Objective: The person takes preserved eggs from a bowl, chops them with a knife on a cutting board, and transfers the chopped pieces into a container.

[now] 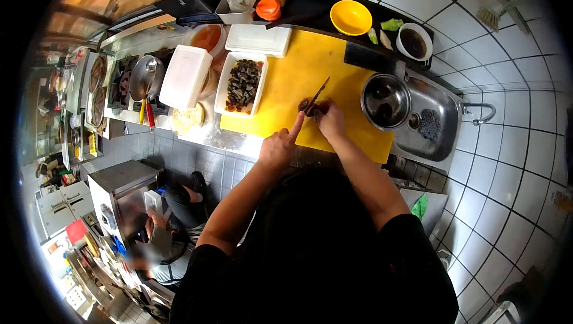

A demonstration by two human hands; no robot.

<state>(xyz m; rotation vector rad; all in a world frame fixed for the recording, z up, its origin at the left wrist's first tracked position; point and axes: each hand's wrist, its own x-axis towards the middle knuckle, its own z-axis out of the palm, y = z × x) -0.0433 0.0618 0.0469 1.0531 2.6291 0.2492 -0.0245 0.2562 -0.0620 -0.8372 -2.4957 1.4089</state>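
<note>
Over the yellow cutting board (286,79), my left hand (278,147) is closed, its index finger stretched along the line of a narrow knife (320,92). The blade points up and to the right; its handle is hidden. My right hand (330,120) has its fingers curled at a small dark piece of food (304,105) beside the blade. Its exact kind is too small to tell. Left of both hands, a white tub (222,94) holds many dark cut chunks.
Right of the board, a steel bowl (386,80) sits over the sink (444,142) by a faucet (480,113). A yellow bowl (351,18) and white bowl (414,42) stand behind. White lids (185,78), a pan (146,78) on the stove and a seated person (161,234) are leftward.
</note>
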